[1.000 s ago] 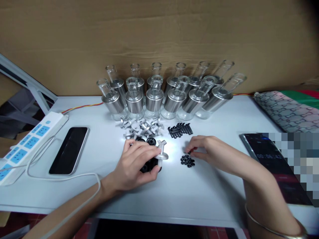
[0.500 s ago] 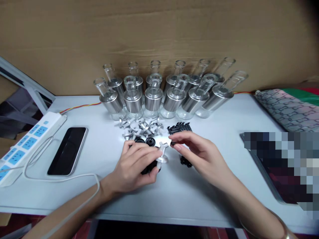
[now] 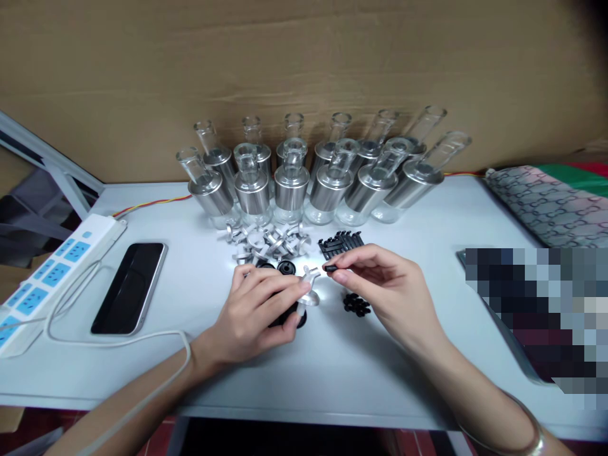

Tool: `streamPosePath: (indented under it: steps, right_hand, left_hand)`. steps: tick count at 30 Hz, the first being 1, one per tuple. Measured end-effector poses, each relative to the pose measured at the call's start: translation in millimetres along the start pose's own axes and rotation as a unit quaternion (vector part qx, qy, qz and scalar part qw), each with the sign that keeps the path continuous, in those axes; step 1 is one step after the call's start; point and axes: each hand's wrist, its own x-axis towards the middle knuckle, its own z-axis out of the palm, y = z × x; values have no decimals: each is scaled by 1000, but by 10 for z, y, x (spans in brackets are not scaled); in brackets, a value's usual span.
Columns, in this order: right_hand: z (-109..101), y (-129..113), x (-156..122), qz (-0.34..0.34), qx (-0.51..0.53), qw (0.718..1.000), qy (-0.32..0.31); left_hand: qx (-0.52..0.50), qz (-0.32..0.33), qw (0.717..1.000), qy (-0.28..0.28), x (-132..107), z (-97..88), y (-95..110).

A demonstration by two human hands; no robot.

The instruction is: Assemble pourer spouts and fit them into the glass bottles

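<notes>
Head view. Your right hand (image 3: 389, 288) has come up from the pile of small black rings (image 3: 356, 304), where it was a second ago, and now pinches a short black pin (image 3: 330, 268) between thumb and forefinger, tip just beside the silver pump fitting (image 3: 309, 286). That suggests the pin goes into the fitting next.

Your left hand (image 3: 259, 307) has not shifted: its grip is closed on the fitting and on a black cap under the palm, low over the white desk (image 3: 332, 367).

Materials: the fitting is matte silver, flanged, with forked top. The pin is dull black, cylindrical. More black pins (image 3: 342, 243) lie ribbed in a row; the silver fittings (image 3: 266, 240) form a loose heap. The glass bottles (image 3: 294, 183) are clear with brushed metal sleeves.
</notes>
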Motion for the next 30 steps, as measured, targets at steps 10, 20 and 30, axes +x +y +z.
streamPosePath:
  steps: [10,20,30]
  right_hand:
    - [23,30,-18,-44,-20,999,8]
    - [12,67,-48,-79,-33,996,-12]
    - [62,168,-30,126,212,959,-140]
  left_hand:
    - [13,16,1000,-11,31,-27,3]
    - [15,16,1000,-20,11,-9,5]
    - [25,27,999,-11,32,-31,22]
